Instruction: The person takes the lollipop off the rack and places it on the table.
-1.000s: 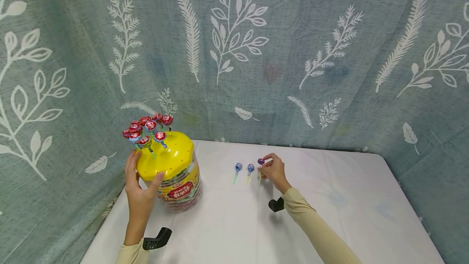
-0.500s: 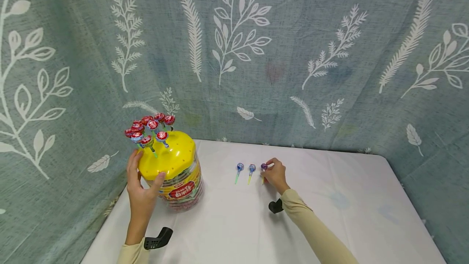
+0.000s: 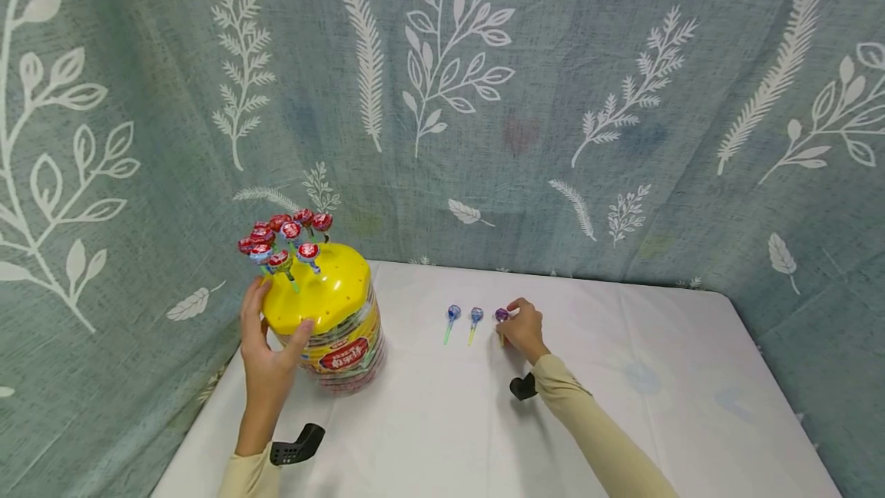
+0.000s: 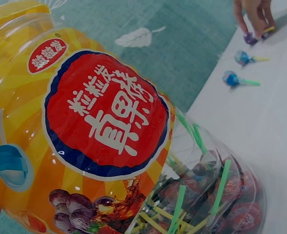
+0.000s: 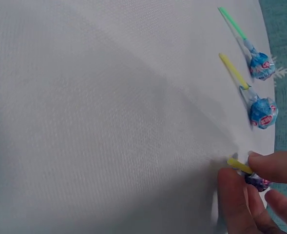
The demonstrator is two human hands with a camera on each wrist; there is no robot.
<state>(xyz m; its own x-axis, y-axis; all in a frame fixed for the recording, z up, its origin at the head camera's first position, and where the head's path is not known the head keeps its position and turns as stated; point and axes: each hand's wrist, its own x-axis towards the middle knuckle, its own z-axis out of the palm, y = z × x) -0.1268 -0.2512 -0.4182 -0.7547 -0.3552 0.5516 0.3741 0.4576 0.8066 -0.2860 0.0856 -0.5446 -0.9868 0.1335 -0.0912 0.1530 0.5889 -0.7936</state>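
Observation:
The left hand (image 3: 267, 366) grips the yellow lid (image 3: 325, 290) of a clear jar (image 3: 349, 360), thumb on the near side and fingers on the left. Several wrapped lollipops (image 3: 290, 231) stand upright in the lid. On the white table my right hand (image 3: 525, 333) pinches the yellow stick of a purple lollipop (image 3: 502, 315); in the right wrist view thumb and fingers (image 5: 275, 166) hold that stick (image 5: 239, 165). To its left lie two blue lollipops, one with a yellow stick (image 3: 476, 315), one with a green stick (image 3: 452, 313).
A green-grey curtain (image 3: 512, 137) with white leaf prints hangs behind and beside the white table (image 3: 429, 421). Inside the jar, in the left wrist view, are more lollipops (image 4: 243, 214) with green and yellow sticks.
The right hand has brought the purple lollipop slightly toward the near side and right, down beside the two blue ones. The left hand stays on the lid; the head view has shifted slightly.

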